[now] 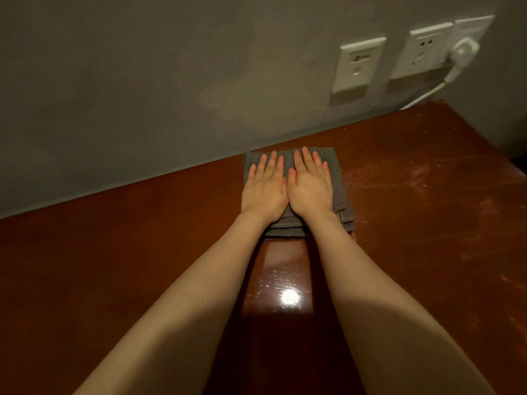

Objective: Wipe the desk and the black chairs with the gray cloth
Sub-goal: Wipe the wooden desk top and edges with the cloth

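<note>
A folded gray cloth (338,183) lies flat on the reddish-brown wooden desk (142,252), close to the wall. My left hand (263,189) and my right hand (309,185) press down on it side by side, palms flat and fingers straight, pointing toward the wall. The hands cover most of the cloth; only its edges show around them. No black chair is in view.
A gray wall (171,81) runs along the desk's far edge. White sockets (359,67) sit on the wall at upper right, one with a white plug and cable (459,57). Whitish dusty marks (427,178) streak the desk to the right of the cloth. The desk's right corner falls away at far right.
</note>
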`<control>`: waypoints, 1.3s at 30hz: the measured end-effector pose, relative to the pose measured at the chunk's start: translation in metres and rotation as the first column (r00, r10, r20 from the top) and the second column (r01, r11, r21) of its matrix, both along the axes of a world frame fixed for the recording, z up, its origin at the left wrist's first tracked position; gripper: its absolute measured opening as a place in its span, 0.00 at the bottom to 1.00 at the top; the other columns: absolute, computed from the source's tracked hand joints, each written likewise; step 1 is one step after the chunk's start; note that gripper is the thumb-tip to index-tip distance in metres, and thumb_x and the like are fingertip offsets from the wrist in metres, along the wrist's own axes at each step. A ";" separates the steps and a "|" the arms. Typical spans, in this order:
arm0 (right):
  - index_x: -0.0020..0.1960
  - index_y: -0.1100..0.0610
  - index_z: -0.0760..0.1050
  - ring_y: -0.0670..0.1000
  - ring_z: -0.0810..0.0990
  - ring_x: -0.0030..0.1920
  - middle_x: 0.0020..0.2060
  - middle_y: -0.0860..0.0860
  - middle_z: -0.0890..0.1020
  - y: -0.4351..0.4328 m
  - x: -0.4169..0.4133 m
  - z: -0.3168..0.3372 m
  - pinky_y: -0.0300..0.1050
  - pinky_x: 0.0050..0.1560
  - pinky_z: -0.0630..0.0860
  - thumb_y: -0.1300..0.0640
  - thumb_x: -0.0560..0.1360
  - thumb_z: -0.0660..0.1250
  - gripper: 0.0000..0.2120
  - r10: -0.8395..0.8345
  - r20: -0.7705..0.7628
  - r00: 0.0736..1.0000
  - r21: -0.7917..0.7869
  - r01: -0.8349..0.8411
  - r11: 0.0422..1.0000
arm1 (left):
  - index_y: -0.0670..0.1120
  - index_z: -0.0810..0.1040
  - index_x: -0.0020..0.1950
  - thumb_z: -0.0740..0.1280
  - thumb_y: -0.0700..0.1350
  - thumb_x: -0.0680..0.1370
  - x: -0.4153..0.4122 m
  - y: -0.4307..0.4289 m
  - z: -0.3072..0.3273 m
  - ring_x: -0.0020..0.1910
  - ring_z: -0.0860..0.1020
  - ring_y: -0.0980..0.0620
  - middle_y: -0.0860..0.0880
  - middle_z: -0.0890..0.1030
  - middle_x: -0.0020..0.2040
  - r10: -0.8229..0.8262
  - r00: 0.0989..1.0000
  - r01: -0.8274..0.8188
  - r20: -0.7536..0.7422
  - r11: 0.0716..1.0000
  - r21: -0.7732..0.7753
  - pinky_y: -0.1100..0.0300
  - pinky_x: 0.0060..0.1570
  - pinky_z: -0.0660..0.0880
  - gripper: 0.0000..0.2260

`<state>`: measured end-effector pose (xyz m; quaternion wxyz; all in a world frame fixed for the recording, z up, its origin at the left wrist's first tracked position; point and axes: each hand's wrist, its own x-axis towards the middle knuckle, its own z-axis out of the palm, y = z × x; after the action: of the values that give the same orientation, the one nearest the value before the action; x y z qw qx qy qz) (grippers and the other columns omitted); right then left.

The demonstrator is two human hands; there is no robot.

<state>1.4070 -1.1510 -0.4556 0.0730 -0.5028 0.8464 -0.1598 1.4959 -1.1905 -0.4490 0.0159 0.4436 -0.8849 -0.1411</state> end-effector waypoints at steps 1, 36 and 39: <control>0.77 0.58 0.52 0.51 0.48 0.76 0.77 0.53 0.52 0.005 -0.009 0.000 0.45 0.73 0.41 0.54 0.82 0.48 0.24 -0.012 0.000 1.000 0.002 0.012 1.000 | 0.45 0.47 0.77 0.44 0.50 0.83 -0.009 0.004 0.001 0.76 0.44 0.51 0.48 0.46 0.78 -0.013 1.000 0.013 -0.003 1.000 0.003 0.55 0.73 0.41 0.23; 0.44 0.61 0.74 0.63 0.73 0.45 0.43 0.60 0.76 0.054 -0.048 0.083 0.50 0.44 0.56 0.70 0.69 0.61 0.07 -0.484 -0.149 0.862 -0.561 0.329 0.760 | 0.41 0.66 0.63 0.57 0.42 0.81 -0.022 0.054 0.088 0.59 0.73 0.45 0.44 0.74 0.59 0.501 0.666 -0.128 -0.553 0.807 0.577 0.66 0.40 0.62 0.11; 0.48 0.60 0.74 0.61 0.72 0.49 0.47 0.59 0.76 0.061 -0.041 0.104 0.49 0.48 0.57 0.66 0.74 0.58 0.07 -0.484 -0.120 0.867 -0.556 0.345 0.756 | 0.40 0.63 0.69 0.56 0.42 0.81 -0.012 0.057 0.107 0.65 0.69 0.46 0.44 0.70 0.67 0.490 0.664 -0.117 -0.565 0.814 0.569 0.69 0.42 0.60 0.16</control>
<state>1.3657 -1.0899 -0.3516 -0.2125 -0.3180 0.8642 -0.3270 1.4834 -1.1338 -0.3418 0.2559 0.4936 -0.6580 -0.5079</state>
